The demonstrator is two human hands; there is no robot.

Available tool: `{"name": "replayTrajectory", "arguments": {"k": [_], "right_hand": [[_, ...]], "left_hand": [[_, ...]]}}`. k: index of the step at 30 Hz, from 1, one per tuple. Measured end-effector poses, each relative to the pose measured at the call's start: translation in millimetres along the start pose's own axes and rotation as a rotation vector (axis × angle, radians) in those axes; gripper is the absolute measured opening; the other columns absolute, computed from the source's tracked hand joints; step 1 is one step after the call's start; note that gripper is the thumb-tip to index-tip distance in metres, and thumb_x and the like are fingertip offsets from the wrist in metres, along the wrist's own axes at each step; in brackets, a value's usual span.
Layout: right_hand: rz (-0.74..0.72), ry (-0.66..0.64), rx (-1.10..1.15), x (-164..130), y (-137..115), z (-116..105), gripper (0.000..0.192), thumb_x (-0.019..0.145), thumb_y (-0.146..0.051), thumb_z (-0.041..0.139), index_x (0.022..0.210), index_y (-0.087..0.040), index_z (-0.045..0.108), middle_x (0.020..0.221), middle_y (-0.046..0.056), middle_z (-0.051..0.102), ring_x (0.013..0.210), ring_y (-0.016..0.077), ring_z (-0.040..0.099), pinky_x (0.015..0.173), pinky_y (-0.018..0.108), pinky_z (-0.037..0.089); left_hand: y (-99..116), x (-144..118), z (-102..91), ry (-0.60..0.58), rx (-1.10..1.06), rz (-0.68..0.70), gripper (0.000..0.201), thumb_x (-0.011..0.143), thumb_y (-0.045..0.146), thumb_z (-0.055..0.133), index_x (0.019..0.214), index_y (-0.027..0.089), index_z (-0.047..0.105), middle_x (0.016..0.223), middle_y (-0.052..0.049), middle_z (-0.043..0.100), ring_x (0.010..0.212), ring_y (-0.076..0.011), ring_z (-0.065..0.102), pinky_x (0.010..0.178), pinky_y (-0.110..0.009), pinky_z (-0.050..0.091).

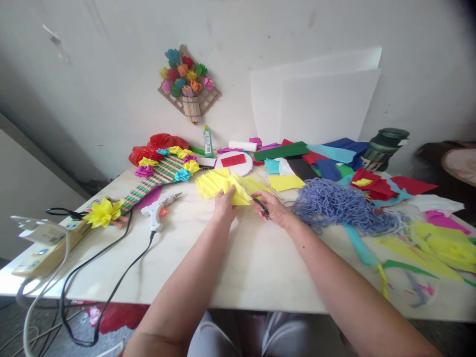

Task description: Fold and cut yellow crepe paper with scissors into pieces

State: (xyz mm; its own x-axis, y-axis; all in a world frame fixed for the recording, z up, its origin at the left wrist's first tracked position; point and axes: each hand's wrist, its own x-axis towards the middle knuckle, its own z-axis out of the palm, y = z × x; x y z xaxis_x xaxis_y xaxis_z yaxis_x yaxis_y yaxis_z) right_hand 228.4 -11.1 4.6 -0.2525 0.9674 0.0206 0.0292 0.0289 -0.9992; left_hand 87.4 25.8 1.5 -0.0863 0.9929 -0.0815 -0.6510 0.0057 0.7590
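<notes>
My left hand (225, 202) grips a folded sheet of yellow crepe paper (212, 183), thumb on top. In my right hand (274, 208) is a pair of scissors (261, 204) with dark handles, its blades pointing up and left over the paper. Both hands are just above the table, close together. Behind the paper lies a white disc (243, 169) with a purple rim and a red paper piece (233, 159) on it. Another yellow paper piece (286, 183) rests to the right of the scissors.
Left of my hands lie a glue gun (158, 212), a woven fan shape with paper flowers (159, 179) and a power strip (52, 248). A purple yarn heap (334, 206), paper scraps (439, 248) and a dark flask (385, 151) are on the right. A glue bottle (207, 143) stands behind.
</notes>
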Motion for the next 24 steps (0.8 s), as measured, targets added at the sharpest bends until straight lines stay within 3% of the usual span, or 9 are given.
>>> {"name": "replayTrajectory", "arguments": {"k": [13,24], "right_hand": [[0.018,-0.01,0.008,-2.7,-3.8,0.7,0.041,0.067,-0.041,0.06,0.096,-0.02,0.042,0.047,-0.01,0.047,0.033,0.0059,0.038,0.032,0.017,0.03],[0.025,-0.045,0.033,-4.5,-5.7,-4.5,0.049,0.068,-0.043,0.058,0.107,-0.019,0.04,0.047,-0.009,0.05,0.033,0.0061,0.04,0.031,0.016,0.029]], "left_hand": [[2.0,-1.3,0.7,0.0,0.021,-0.004,0.029,0.061,0.02,0.068,0.088,0.015,0.058,0.081,-0.005,0.065,0.074,-0.0167,0.062,0.067,-0.027,0.048],[-0.1,-4.9,1.8,-0.083,0.053,-0.039,0.029,0.058,0.025,0.071,0.082,0.014,0.059,0.075,-0.004,0.064,0.066,-0.0152,0.061,0.066,-0.027,0.047]]}}
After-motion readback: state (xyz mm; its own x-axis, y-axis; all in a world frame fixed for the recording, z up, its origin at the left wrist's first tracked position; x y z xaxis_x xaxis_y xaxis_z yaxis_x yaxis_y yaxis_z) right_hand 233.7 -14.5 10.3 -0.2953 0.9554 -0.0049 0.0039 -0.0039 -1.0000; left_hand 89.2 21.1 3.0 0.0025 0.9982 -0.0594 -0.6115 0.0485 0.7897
